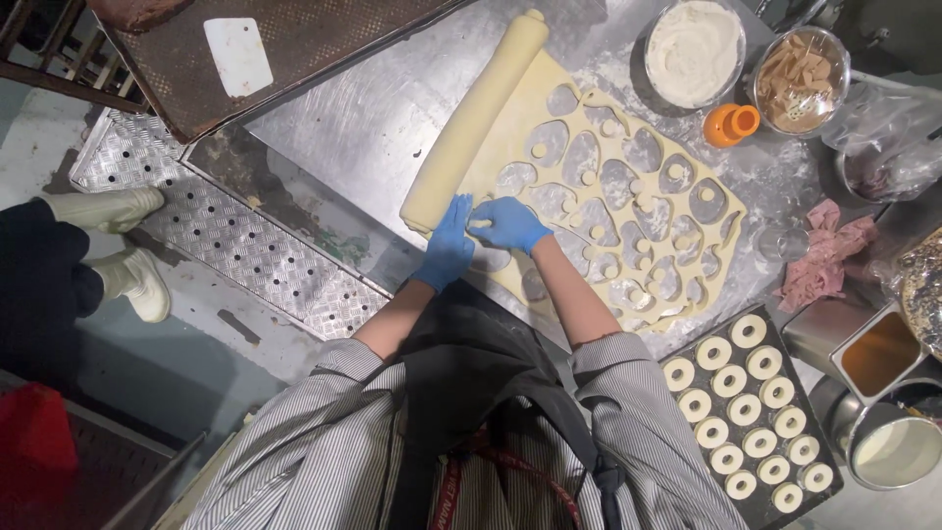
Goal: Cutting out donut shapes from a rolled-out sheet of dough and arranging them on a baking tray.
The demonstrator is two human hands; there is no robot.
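Both hands wear blue gloves and meet at the near edge of a sheet of dough (628, 186) spread on the steel tabletop (363, 108). The left hand (449, 245) lies flat with fingers straight beside the end of a rolled-up log of dough (478, 113), while the right hand (507, 224) curls its fingers around a small pale piece of dough (480, 223); how firmly it pinches is hard to tell, since the fingertips hide most of the piece. The sheet is riddled with round cut-outs, many with a small dough plug lying in them, and the person's forearm covers its near corner. A dark tray (687, 339) at the lower right carries 15 dough rings in 2 rows, its far corner cut off by the frame edge. At the top right stand 2 bowls, 1 of white cream (694, 49) and 1 of tan pieces (802, 77), with 1 orange cutter (731, 125) beside them. A white scraper (238, 54) rests on a mesh rack (324, 39) at the upper left. Another person's 2 pale shoes (123, 245) show on the floor at the left, the body mostly out of view.
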